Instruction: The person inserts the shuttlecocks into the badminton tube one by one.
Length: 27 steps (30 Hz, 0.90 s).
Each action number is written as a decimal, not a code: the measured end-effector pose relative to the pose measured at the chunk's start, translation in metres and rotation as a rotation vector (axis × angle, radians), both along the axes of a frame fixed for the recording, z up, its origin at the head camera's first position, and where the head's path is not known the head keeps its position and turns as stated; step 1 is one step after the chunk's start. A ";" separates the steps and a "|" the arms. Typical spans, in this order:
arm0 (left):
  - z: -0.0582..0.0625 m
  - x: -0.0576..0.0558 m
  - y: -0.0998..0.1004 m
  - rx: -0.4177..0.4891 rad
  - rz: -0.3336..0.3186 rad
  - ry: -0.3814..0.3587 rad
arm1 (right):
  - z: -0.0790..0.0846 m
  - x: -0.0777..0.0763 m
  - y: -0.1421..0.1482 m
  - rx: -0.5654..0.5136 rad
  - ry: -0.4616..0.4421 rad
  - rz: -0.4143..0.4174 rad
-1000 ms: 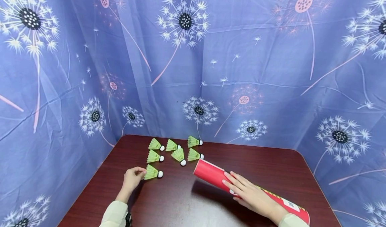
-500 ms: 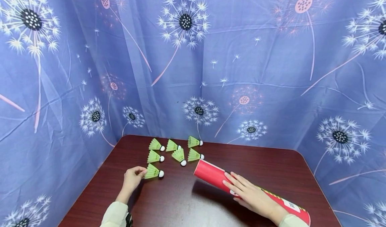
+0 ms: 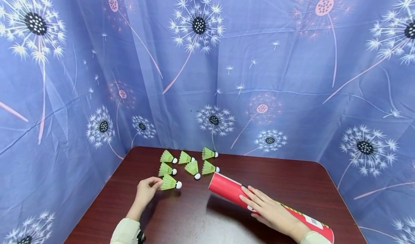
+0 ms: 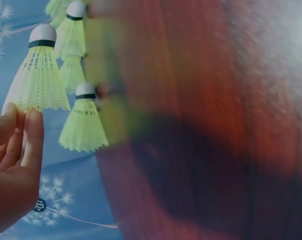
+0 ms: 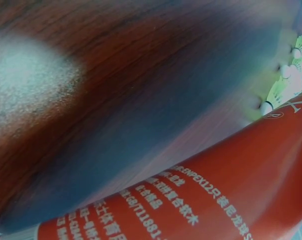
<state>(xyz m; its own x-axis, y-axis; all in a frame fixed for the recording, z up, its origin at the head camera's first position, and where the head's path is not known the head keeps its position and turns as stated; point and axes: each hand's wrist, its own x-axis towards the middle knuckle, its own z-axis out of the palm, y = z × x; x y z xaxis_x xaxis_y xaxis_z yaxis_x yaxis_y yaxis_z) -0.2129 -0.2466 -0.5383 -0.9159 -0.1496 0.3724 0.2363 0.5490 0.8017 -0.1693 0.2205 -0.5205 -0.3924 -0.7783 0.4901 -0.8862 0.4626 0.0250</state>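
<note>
My left hand [image 3: 147,191] pinches a yellow-green shuttlecock [image 3: 170,183] by the edge of its skirt. Its white cork points right in the head view and up in the left wrist view, where the thumb and fingertips [image 4: 33,120] meet at the skirt. My right hand [image 3: 267,209] holds a long red shuttlecock tube [image 3: 227,187], fingers spread over its top. The tube lies slantwise, with its left end toward the shuttlecocks and a shadow below it. In the right wrist view the printed tube [image 5: 206,195] fills the bottom, and the hand is out of sight.
Several more shuttlecocks lie at the back left of the dark red-brown table [image 3: 275,172], among them a tilted shuttlecock [image 3: 192,168] and a shuttlecock [image 3: 210,167] just beyond the tube's left end. A blue dandelion-print curtain [image 3: 240,67] hangs around the table's back and sides.
My left hand has shifted slightly right and up in the head view, carrying the pinched shuttlecock with it. The right hand and the tube stay almost where they were.
</note>
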 end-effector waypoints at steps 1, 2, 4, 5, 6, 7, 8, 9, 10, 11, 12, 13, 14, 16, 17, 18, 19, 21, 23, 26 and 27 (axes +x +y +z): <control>0.001 0.000 0.001 0.007 -0.003 0.003 | 0.000 0.000 0.000 0.002 0.000 -0.001; 0.003 0.000 0.003 0.015 -0.007 0.002 | 0.000 0.000 0.000 0.002 0.000 0.000; 0.005 0.000 0.007 0.036 -0.016 0.007 | 0.001 0.000 -0.001 0.002 0.002 0.001; 0.007 0.000 0.008 0.048 -0.021 0.009 | 0.001 0.000 -0.001 0.001 0.002 0.002; 0.009 0.000 0.010 0.057 -0.028 0.016 | 0.001 0.000 -0.002 0.001 0.004 0.003; 0.010 0.000 0.012 0.070 -0.035 0.023 | 0.002 0.000 -0.002 0.001 0.005 0.006; 0.012 0.000 0.014 0.079 -0.044 0.033 | 0.002 0.000 -0.002 0.002 0.006 0.007; 0.013 0.001 0.017 0.090 -0.055 0.041 | 0.002 0.000 -0.003 0.004 0.007 0.006; 0.015 0.001 0.019 0.097 -0.065 0.050 | 0.003 0.000 -0.003 0.008 0.008 0.005; 0.017 0.001 0.021 0.103 -0.073 0.056 | 0.003 0.000 -0.003 0.011 0.008 0.004; 0.018 0.001 0.023 0.109 -0.079 0.058 | 0.003 -0.001 -0.003 0.014 0.007 0.002; 0.019 0.000 0.026 0.116 -0.087 0.060 | 0.004 -0.001 -0.004 0.016 0.006 0.001; 0.021 0.000 0.028 0.121 -0.092 0.059 | 0.004 -0.001 -0.004 0.017 0.004 0.000; 0.024 0.000 0.033 0.129 -0.098 0.052 | 0.004 -0.001 -0.005 0.015 -0.002 0.005; 0.025 0.000 0.035 0.136 -0.101 0.046 | 0.004 -0.001 -0.005 0.013 -0.004 0.008; 0.026 -0.001 0.038 0.143 -0.103 0.040 | 0.004 -0.001 -0.005 0.010 -0.004 0.012; 0.028 -0.001 0.040 0.149 -0.106 0.035 | 0.004 -0.001 -0.006 0.009 -0.004 0.016; 0.030 -0.001 0.045 0.161 -0.111 0.026 | 0.003 -0.001 -0.006 0.006 -0.004 0.024; 0.031 -0.001 0.051 0.178 -0.120 0.024 | 0.003 -0.001 -0.007 0.006 -0.002 0.027; 0.034 0.000 0.060 0.192 -0.139 0.031 | 0.003 0.000 -0.008 0.004 -0.002 0.029; 0.035 0.001 0.063 0.196 -0.149 0.039 | 0.003 0.000 -0.009 0.005 -0.002 0.029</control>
<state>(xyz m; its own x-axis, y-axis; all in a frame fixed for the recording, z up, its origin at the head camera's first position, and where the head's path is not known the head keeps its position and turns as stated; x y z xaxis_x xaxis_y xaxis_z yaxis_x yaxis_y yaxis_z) -0.2122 -0.1837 -0.5029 -0.9188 -0.0866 0.3850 0.3359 0.3405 0.8782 -0.1695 0.2119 -0.5172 -0.3707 -0.7916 0.4857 -0.8993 0.4366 0.0252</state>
